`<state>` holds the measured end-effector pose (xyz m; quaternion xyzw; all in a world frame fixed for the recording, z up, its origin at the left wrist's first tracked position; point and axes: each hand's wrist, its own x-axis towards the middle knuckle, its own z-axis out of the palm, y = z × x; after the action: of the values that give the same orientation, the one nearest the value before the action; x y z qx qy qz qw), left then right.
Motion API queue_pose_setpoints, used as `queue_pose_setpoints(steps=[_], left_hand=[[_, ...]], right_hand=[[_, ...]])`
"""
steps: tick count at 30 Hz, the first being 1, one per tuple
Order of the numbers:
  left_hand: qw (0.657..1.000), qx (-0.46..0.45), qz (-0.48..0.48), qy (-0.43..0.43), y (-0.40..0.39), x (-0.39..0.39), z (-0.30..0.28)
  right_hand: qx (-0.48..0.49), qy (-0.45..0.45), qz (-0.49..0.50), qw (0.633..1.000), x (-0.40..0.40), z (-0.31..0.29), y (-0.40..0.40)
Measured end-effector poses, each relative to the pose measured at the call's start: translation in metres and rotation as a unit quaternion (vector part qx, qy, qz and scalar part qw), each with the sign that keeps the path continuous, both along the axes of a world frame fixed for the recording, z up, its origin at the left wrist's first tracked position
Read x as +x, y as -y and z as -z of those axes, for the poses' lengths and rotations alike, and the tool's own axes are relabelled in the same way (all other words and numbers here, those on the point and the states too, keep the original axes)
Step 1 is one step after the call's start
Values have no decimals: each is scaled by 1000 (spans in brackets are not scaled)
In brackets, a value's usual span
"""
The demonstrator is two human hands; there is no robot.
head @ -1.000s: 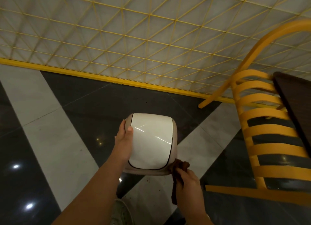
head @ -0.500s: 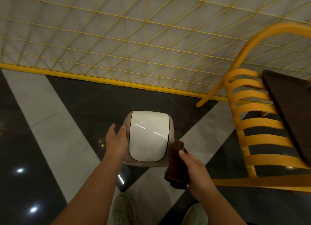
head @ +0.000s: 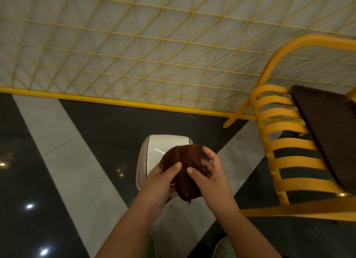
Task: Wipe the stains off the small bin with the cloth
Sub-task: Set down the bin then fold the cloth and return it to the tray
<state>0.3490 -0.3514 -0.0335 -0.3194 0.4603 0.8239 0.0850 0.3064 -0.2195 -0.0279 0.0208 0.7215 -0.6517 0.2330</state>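
Head view: both hands (head: 163, 182) (head: 210, 178) grip the brown cloth (head: 185, 167) above the small bin (head: 154, 148).

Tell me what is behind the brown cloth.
Behind the brown cloth, held by the left hand and right hand, stands the small bin on the floor. Its right and near parts are covered.

bin (head: 154, 151): lower right part hidden behind cloth (head: 185, 169) and both hands | left hand (head: 160, 182): fingers tucked behind cloth | chair (head: 289, 146): cut off at right edge, blurred | table (head: 327, 134): cut off at right edge | 2 shoes (head: 221, 247): cut off at bottom edge
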Motion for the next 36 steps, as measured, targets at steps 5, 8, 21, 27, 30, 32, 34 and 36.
queue_pose_setpoints(steps=[5, 8, 21, 27, 30, 32, 34, 36], left_hand=[[999, 38, 23, 24, 8, 1, -13], [998, 48, 18, 34, 8, -3, -15], [997, -32, -37, 59, -33, -30, -9], [995, -31, 60, 66, -70, -52, -2], [990, -35, 132, 35, -100, -88, -5], [979, -32, 200, 4, -125, -117, -13], [965, -31, 260, -14, -152, -148, -24], [958, 9, 285, -33, -173, -177, -33]], right_hand=[[-10, 114, -23, 993, -17, -19, -21], [-21, 116, -23, 993, -30, -30, -35], [127, -46, -29, 990, -135, -108, -127], [222, -73, -9, 972, -181, -130, -193], [242, -61, -11, 968, -191, -127, -208], [236, -46, -10, 971, -197, -122, -211], [202, -26, -3, 979, -203, -115, -212], [166, 3, -9, 986, -208, -110, -210]])
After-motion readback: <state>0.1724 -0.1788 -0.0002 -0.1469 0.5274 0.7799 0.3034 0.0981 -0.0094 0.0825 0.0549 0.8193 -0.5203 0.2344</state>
